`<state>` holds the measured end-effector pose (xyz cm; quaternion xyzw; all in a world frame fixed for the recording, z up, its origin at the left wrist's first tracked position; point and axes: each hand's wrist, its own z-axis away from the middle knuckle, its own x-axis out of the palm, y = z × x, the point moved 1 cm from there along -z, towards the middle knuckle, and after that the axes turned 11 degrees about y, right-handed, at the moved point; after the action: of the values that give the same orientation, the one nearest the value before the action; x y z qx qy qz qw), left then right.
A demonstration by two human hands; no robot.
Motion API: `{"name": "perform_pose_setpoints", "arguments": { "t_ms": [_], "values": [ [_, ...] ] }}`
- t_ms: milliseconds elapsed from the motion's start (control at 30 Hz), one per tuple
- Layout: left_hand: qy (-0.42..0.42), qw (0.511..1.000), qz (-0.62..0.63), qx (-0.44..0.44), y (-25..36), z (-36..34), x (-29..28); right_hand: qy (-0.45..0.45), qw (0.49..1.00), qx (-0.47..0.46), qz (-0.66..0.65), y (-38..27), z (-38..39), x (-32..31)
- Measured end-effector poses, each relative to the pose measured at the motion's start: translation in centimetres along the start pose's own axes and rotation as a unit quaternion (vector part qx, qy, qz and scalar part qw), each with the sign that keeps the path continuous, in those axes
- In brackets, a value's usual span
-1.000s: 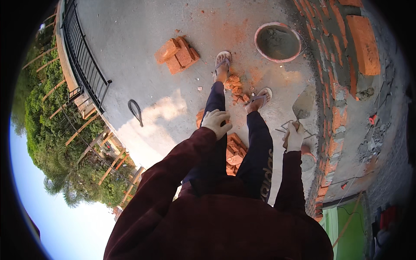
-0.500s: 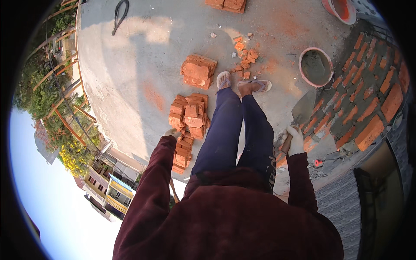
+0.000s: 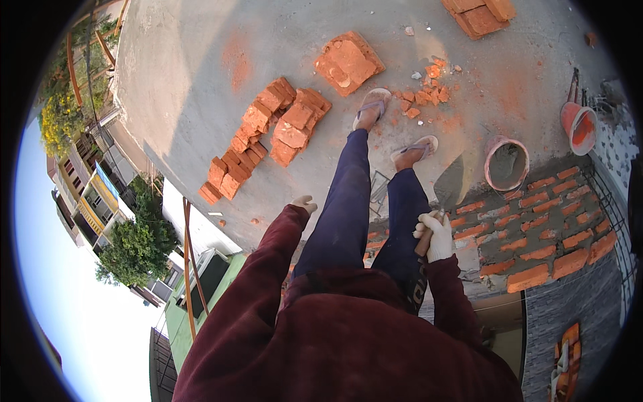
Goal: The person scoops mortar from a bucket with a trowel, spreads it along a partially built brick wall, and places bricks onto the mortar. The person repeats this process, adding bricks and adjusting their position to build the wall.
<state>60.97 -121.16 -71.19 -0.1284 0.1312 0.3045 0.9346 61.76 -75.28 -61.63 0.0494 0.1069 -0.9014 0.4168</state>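
Observation:
My right hand [image 3: 439, 236], in a white glove, is closed around the wooden handle of a trowel [image 3: 449, 182]. Its broad grey blade points away from me, to the left of a mortar bucket [image 3: 507, 165]. On the other side of my legs, my gloved left hand [image 3: 305, 204] hangs with loosely bent fingers and nothing visible in it. Beyond that hand, stacked orange bricks [image 3: 299, 124] stand on the concrete floor, with another brick pile [image 3: 231, 175] reaching toward me on the left.
A low brick wall [image 3: 536, 228] with mortar joints runs along the right. Broken brick pieces [image 3: 429, 88] lie ahead of my sandalled feet. More bricks [image 3: 349, 61] sit farther off, and a red-stained bucket [image 3: 579, 127] stands at far right. Poles [image 3: 189, 268] rise at left.
My view and body have turned left; the bricks and buckets now appear shifted and rotated. My feet have stepped apart. The trowel stays in my right hand.

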Motion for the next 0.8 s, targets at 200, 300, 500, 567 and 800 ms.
{"name": "perform_pose_setpoints", "arguments": {
  "t_ms": [200, 300, 500, 567, 800],
  "values": [
    [0.161, 0.978, 0.12, -0.056, -3.2, 0.6, 1.8, -0.046, 0.992, 0.026, 0.117, 3.2, -0.9, 0.4],
    [0.203, 0.978, -0.006, -0.042, -2.8, -0.2, 0.8, -0.039, 0.988, 0.014, 0.148, 4.6, -1.0, 0.8],
    [0.181, 0.976, 0.063, -0.106, -8.2, -8.5, -2.5, -0.025, 0.987, 0.028, 0.157, 8.4, 0.4, 4.1],
    [0.181, 0.976, 0.012, -0.123, -9.8, -11.3, -3.5, -0.008, 0.986, 0.041, 0.161, 10.5, 0.9, 5.5],
    [0.243, 0.923, -0.299, -0.005, -2.9, -18.7, -8.1, 0.037, 0.975, 0.038, 0.216, 16.7, 1.1, 7.8]
  ]
}}
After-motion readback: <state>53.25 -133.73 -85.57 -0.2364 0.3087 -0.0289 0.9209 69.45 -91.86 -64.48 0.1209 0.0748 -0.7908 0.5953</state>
